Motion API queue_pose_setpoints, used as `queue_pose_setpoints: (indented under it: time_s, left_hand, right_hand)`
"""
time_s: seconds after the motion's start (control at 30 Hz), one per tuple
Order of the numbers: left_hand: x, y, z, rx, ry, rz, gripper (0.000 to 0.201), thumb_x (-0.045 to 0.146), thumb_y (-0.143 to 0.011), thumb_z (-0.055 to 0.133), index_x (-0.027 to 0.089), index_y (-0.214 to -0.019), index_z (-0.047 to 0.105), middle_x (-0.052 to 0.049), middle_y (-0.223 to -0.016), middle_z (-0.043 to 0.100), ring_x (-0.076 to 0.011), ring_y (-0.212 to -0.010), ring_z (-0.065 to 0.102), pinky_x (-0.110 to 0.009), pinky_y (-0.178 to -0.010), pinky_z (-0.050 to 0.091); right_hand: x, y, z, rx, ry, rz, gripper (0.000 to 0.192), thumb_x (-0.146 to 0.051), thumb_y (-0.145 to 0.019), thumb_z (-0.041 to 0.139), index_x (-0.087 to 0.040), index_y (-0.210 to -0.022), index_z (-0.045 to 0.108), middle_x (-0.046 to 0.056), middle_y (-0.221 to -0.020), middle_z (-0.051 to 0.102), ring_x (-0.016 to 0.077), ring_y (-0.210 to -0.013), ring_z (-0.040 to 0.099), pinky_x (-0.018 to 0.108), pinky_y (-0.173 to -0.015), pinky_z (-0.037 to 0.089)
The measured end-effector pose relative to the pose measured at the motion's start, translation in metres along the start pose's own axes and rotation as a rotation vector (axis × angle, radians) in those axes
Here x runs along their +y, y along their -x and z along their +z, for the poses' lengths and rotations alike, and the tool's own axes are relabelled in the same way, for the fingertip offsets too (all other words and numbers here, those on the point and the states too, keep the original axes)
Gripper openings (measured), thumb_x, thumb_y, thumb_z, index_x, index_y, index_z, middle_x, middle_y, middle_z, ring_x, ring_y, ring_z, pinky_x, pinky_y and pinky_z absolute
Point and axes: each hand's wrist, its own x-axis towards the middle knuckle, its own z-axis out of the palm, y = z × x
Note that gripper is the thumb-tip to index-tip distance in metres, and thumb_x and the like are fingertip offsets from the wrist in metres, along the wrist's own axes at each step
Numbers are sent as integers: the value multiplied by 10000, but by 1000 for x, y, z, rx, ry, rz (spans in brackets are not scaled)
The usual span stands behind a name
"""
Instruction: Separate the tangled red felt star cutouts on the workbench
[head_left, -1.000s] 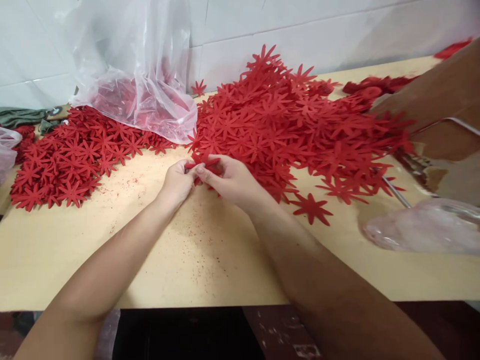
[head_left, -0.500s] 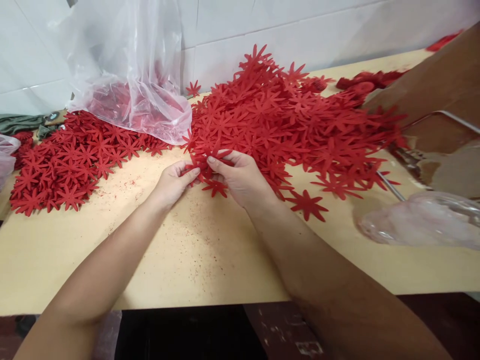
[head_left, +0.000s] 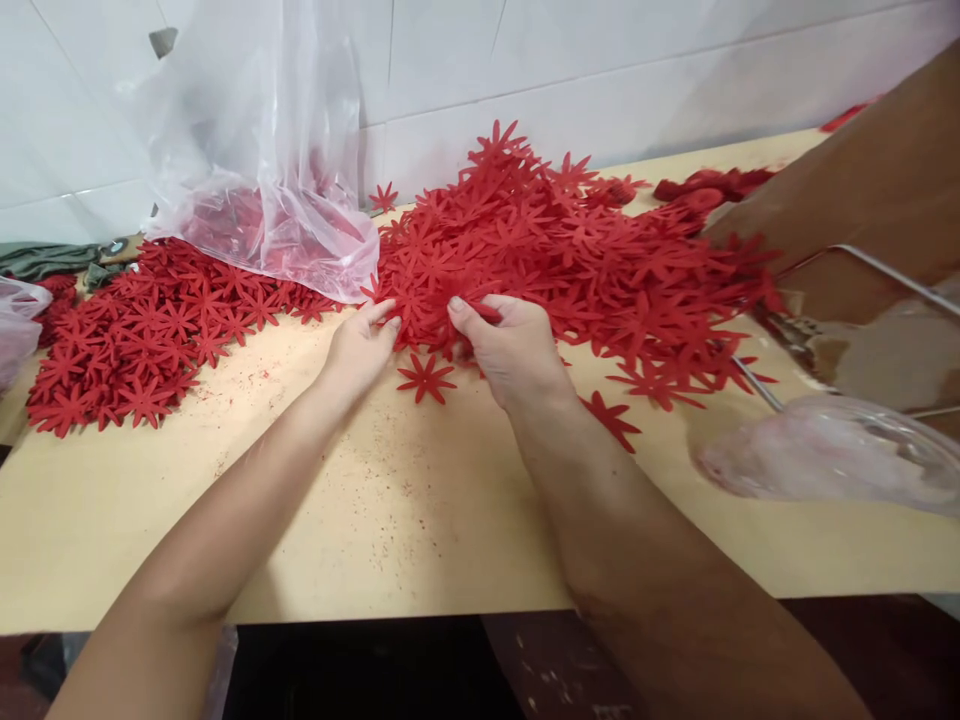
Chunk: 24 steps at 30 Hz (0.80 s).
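Observation:
A big heap of red flower-shaped cut-outs (head_left: 525,230), each with several narrow petals, lies on the table before my hands. My right hand (head_left: 517,350) pinches a red flower cut-out (head_left: 484,313) between thumb and fingers at the heap's near edge; how many layers it holds is hidden. My left hand (head_left: 364,345) is at the heap's left front edge, thumb and forefinger slightly apart, their tips against the red petals. A single flower cut-out (head_left: 426,378) lies flat between my hands, and another loose one (head_left: 611,420) is beside my right forearm.
A second pile of red cut-outs (head_left: 150,340) spreads at the left, under a clear plastic bag (head_left: 277,235). At the right are a brown sheet (head_left: 847,170), a metal rod (head_left: 892,275) and a crumpled plastic bag (head_left: 825,450). A tiled wall (head_left: 450,60) backs the table (head_left: 360,540).
My hands have moved apart, the right one shifting right with red material in its pinch. The flower cut-out between them now shows whole. The view has shifted slightly.

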Motion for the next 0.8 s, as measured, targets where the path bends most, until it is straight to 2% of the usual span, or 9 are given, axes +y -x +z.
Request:
queue_pose_setpoints:
  time_s: [0.07, 0.13, 0.23, 0.3, 0.37, 0.5, 0.63, 0.7, 0.8]
  left_hand:
    - [4, 1, 1, 32, -21, 47, 101, 174, -774, 649, 181, -860, 702, -44, -1098, 702, -161, -1196, 541, -263, -994, 389]
    - [8, 7, 0, -27, 30, -10, 148, 305, -803, 645, 181, -862, 699, -45, -988, 721, -168, -1083, 606, -285, -937, 437]
    - [12, 18, 0, -139, 126, -106, 245, 401, -777, 673, 163, -834, 684, -41, -836, 711, -151, -898, 652, -278, -838, 477]
    - [12, 22, -1, -135, 170, -88, 211, 364, -759, 700, 160, -801, 670, -25, -788, 700, -122, -813, 648, -265, -814, 480]
    - [12, 22, -6, -75, 205, -62, 174, 336, -764, 696, 167, -784, 655, -5, -761, 694, -98, -751, 637, -256, -792, 482]
    - [10, 17, -27, 75, 220, -95, 148, 306, -788, 669, 172, -746, 620, 16, -698, 678, -68, -652, 604, -221, -703, 474]
    - [5, 18, -41, 135, 236, -154, 122, 261, -798, 649, 158, -739, 622, 8, -679, 675, -51, -596, 575, -178, -584, 420]
    - [2, 21, -38, 121, 247, -161, 124, 270, -773, 676, 156, -745, 633, 9, -670, 670, -49, -587, 568, -173, -561, 404]
    - [-2, 26, -26, 23, 258, -157, 171, 298, -708, 740, 163, -779, 661, 6, -679, 671, -65, -613, 582, -187, -568, 416]
  right_hand:
    - [-1, 0, 2, 35, -54, 10, 301, -459, -688, 718, -225, -610, 546, -8, -555, 555, 155, -545, 563, 316, -523, 496]
    - [-3, 3, 6, 4, -104, -6, 277, -455, -655, 741, -221, -653, 591, 3, -626, 617, 163, -629, 601, 326, -608, 528]
    - [-7, 11, 12, -191, -103, -50, 308, -496, -657, 729, -213, -669, 607, 7, -681, 649, 170, -733, 629, 329, -706, 543]
    - [-9, 15, 14, -341, -91, -61, 317, -509, -675, 716, -208, -704, 619, 7, -722, 660, 164, -765, 630, 315, -721, 540]
    - [-10, 17, 14, -424, -76, -43, 307, -493, -690, 716, -203, -740, 631, 1, -729, 656, 142, -713, 610, 289, -673, 527]
    - [-3, 13, 10, -291, -26, 21, 298, -439, -723, 722, -184, -652, 587, -28, -566, 536, 85, -509, 467, 234, -489, 409]
    - [3, 9, 9, -186, 16, 36, 410, -451, -723, 730, -193, -536, 473, -59, -463, 395, 62, -435, 356, 222, -416, 274]
    - [4, 9, 9, -169, 21, 35, 453, -484, -709, 730, -197, -507, 444, -65, -443, 361, 55, -419, 319, 227, -408, 249]
    - [3, 11, 11, -164, -33, 34, 449, -540, -690, 720, -199, -520, 481, -48, -476, 426, 76, -460, 402, 241, -463, 359]
